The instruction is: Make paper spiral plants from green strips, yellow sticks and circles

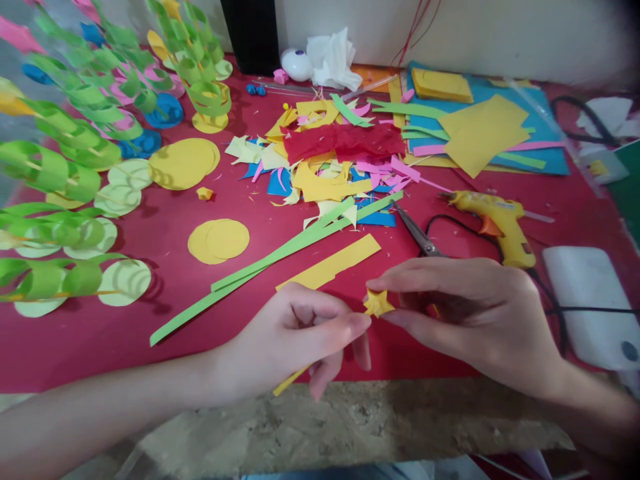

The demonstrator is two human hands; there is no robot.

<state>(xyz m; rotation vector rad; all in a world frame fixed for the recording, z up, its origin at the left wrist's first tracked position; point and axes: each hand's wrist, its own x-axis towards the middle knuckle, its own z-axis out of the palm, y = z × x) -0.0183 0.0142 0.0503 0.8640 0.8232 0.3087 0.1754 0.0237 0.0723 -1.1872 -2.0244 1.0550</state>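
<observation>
A small yellow paper star (379,304) is held up between my two hands, above the front of the red table. My right hand (465,307) pinches it between thumb and fingers from the right. At its left point, the thumb of my left hand (305,327) presses in a pinch, with the other fingers curled beneath. A narrow yellow strip (291,381) sticks out below my left hand; whether the hand grips it I cannot tell. Just beyond lie a wider yellow paper strip (330,261) and long green paper strips (260,264). Scissors (420,235) lie partly behind my right hand.
A yellow glue gun (493,223) and a white box-like device (590,303) with cables lie at right. Coloured scraps (320,177) are heaped mid-table. Yellow discs (219,241), another folded star (205,193) and standing green paper spirals (40,167) occupy the left.
</observation>
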